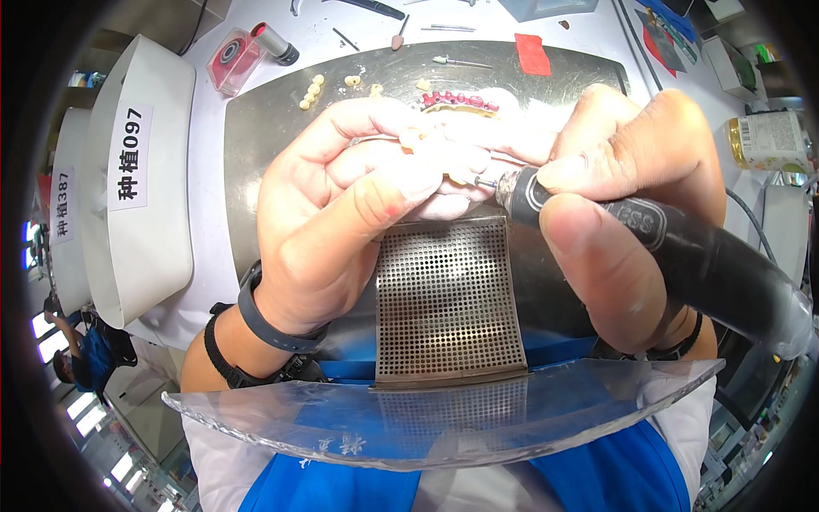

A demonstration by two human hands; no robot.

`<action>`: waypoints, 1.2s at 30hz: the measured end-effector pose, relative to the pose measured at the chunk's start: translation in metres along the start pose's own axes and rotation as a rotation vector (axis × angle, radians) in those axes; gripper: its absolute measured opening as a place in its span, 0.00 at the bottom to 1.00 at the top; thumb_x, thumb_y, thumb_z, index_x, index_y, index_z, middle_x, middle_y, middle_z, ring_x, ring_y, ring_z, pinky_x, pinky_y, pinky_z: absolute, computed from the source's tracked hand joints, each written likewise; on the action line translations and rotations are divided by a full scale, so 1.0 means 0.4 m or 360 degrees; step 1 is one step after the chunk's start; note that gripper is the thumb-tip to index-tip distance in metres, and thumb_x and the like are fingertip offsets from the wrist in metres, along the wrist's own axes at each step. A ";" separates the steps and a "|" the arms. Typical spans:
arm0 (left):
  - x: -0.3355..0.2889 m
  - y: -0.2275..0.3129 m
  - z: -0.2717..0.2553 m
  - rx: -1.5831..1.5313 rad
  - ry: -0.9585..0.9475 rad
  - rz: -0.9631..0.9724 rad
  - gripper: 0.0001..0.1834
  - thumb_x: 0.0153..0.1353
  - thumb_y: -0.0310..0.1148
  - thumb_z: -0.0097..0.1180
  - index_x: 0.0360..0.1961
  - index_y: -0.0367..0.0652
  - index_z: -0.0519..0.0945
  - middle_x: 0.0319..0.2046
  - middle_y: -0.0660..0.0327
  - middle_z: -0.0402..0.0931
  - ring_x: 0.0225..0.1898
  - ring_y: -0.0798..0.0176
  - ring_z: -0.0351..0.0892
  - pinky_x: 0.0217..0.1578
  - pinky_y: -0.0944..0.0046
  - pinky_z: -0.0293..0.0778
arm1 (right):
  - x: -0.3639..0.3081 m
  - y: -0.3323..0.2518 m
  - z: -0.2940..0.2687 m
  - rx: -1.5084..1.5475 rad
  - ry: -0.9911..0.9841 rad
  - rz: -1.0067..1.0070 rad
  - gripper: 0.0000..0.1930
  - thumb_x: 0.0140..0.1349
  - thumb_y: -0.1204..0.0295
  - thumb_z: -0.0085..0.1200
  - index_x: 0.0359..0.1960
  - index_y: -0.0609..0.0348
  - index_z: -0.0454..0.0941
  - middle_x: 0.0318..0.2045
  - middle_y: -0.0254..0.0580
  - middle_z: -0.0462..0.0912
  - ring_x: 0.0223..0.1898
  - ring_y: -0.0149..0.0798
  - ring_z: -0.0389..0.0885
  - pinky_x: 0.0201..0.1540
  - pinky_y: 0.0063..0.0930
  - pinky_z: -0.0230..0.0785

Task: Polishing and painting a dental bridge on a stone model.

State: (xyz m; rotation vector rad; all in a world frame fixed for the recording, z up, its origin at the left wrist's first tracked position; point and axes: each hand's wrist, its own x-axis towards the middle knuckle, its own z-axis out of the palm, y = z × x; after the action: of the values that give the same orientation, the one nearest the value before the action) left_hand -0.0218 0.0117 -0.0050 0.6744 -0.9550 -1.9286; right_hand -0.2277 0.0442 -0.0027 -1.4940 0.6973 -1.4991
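My left hand (337,213) is closed, its thumb and fingertips pinching a small cream-coloured dental piece (459,177), partly hidden by the fingers and glare. My right hand (627,171) grips a black rotary handpiece (674,243) like a pen, its tip pointing left. The thin metal bur (486,182) at its end meets or nearly meets the piece; contact cannot be made out. Just beyond my fingers lies a dental arch piece (461,103) with a row of dark pink spots. Cream tooth crowns (312,92) lie in a joined row further left on the metal sheet.
Below my hands is a perforated metal grille (448,299), with a clear curved shield (444,414) nearer me. White bins (158,247) stand at left. A pink bottle (230,61), a loose bur (462,62), red paper (533,55) and a jar (765,142) lie around the metal sheet.
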 end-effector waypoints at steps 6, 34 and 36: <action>-0.002 0.001 0.002 -0.0036 0.0019 -0.0019 0.19 0.61 0.23 0.55 0.53 0.35 0.67 0.44 0.46 0.79 0.44 0.59 0.82 0.45 0.65 0.78 | 0.018 -0.034 -0.009 -0.0276 -0.0163 0.0112 0.09 0.62 0.76 0.55 0.40 0.59 0.68 0.28 0.40 0.73 0.28 0.25 0.66 0.35 0.23 0.61; -0.009 0.003 0.001 0.0398 0.0094 0.0115 0.18 0.59 0.18 0.53 0.51 0.32 0.67 0.43 0.42 0.80 0.47 0.56 0.81 0.52 0.61 0.74 | 0.027 -0.031 -0.012 -0.0441 -0.0237 -0.0024 0.08 0.61 0.79 0.53 0.40 0.61 0.68 0.29 0.41 0.74 0.26 0.24 0.66 0.32 0.20 0.60; -0.008 0.001 -0.005 0.0384 0.0072 0.0146 0.18 0.60 0.19 0.53 0.51 0.32 0.67 0.43 0.42 0.80 0.47 0.56 0.81 0.51 0.61 0.74 | 0.025 -0.030 -0.014 -0.0350 -0.0222 0.0018 0.08 0.61 0.79 0.54 0.40 0.61 0.68 0.29 0.41 0.74 0.26 0.24 0.66 0.32 0.20 0.60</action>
State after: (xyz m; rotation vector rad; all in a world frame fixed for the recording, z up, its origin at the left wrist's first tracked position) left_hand -0.0188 0.0137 -0.0056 0.7943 -1.1811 -1.7272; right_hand -0.2346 0.0399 0.0117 -1.7389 0.8052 -1.3278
